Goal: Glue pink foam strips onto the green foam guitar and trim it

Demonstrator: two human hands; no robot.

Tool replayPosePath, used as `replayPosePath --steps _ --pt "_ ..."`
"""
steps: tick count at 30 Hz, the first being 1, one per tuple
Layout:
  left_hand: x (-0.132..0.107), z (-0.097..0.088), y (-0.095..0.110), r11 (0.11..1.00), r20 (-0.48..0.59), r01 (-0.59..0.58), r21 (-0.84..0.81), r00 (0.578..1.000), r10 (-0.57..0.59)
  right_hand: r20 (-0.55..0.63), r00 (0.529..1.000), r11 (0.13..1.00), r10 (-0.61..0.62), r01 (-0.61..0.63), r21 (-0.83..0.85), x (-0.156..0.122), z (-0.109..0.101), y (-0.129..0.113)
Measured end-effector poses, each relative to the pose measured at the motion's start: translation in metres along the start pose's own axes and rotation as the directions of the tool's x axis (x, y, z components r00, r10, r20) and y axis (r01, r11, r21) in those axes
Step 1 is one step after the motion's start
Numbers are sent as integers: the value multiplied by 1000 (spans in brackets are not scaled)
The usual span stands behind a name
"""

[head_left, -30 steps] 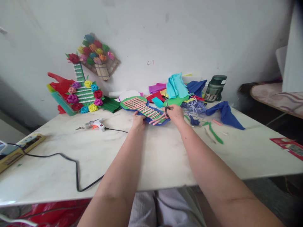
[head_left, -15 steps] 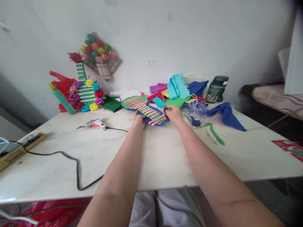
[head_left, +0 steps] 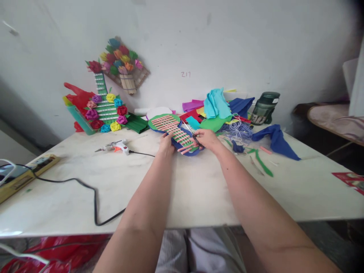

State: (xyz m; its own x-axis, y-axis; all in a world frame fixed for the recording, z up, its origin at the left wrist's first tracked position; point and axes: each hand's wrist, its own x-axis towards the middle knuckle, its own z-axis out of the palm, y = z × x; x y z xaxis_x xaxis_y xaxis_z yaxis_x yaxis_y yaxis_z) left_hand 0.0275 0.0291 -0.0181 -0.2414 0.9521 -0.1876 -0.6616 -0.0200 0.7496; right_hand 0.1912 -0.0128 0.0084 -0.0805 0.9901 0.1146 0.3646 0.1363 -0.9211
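Note:
A woven craft piece (head_left: 173,131), green and blue with pink strips laced across it, lies at the far side of the white table (head_left: 182,189). My left hand (head_left: 166,145) grips its near left edge, fingers closed on it. My right hand (head_left: 207,138) is closed round a pair of scissors (head_left: 191,132), whose blades point left and away over the pink strips at the piece's right end.
A glue gun (head_left: 116,146) with a black cord (head_left: 93,201) lies to the left, near a power strip (head_left: 25,174). Paper-flower crafts (head_left: 106,110) lean on the wall. Coloured paper and felt scraps (head_left: 224,110), purple string (head_left: 237,131) and a green bottle (head_left: 264,108) crowd the back right.
The scissors have tilted from upright to pointing left over the woven piece. My right hand shifted slightly with them; the left hand stayed on the piece's edge.

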Motion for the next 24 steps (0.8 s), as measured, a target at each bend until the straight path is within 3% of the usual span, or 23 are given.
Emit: replayPosePath --steps 3,6,10,15,24 --pt "-1 1 -2 999 -82 -2 -36 997 -1 42 999 999 17 -19 46 -6 0 -8" --pt "-5 1 -1 998 -63 -35 -52 998 32 66 997 992 34 -42 122 -13 -3 -17" --pt "-6 0 2 987 -61 -132 -96 990 126 99 994 988 -37 21 152 -19 -10 -24" --pt "-7 -1 6 970 -75 -219 -102 974 212 254 966 996 -53 33 85 -24 -21 -27" --pt "-7 1 -3 962 -69 -266 -60 963 262 463 877 990 125 -82 -112 -33 -39 -33"
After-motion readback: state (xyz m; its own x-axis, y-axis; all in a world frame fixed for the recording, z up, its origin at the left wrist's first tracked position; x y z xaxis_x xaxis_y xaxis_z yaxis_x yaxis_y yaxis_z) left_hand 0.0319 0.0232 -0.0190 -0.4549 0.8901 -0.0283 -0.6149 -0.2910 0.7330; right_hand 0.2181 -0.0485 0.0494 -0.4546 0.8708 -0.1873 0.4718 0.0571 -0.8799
